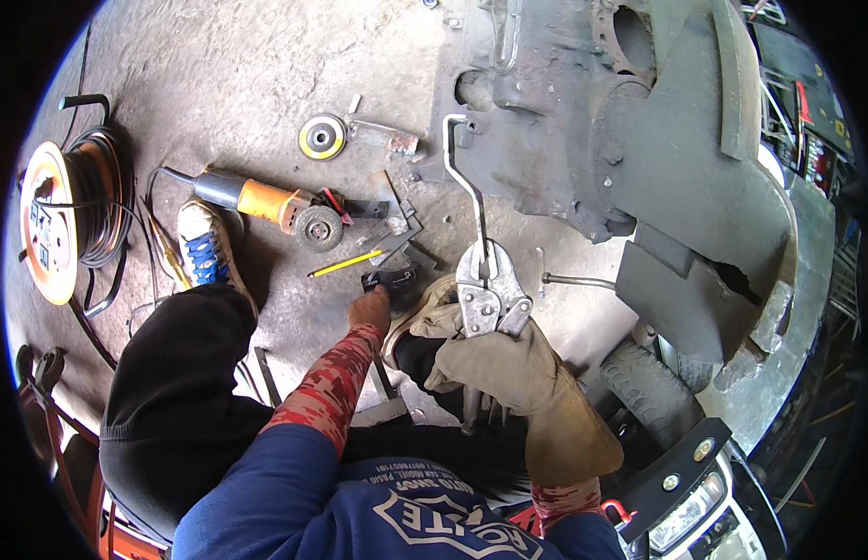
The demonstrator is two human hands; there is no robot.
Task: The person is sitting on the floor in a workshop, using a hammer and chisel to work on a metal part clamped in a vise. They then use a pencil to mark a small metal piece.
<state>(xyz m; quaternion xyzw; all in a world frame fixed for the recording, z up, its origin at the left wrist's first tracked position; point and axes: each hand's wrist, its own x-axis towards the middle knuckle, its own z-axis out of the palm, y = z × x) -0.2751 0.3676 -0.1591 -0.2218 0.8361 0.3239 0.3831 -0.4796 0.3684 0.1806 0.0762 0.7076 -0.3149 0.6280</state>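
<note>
Gloved right hand (504,369) has its fingers closed on the handles of the locking pliers (488,294), which clamp a bent metal rod (469,182) above the floor. Bare left hand (371,308), fingers curled, touches a small black part (389,278) (grip unclear). Judgement: keep the clamp square and steady.

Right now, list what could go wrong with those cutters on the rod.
The gloved right hand clamps grey bolt cutters on a thin bent metal rod; a cut piece might spring loose. The bare left hand, by a small black object, lies close to the cutters. The orange angle grinder and black cable could trip someone.
</note>
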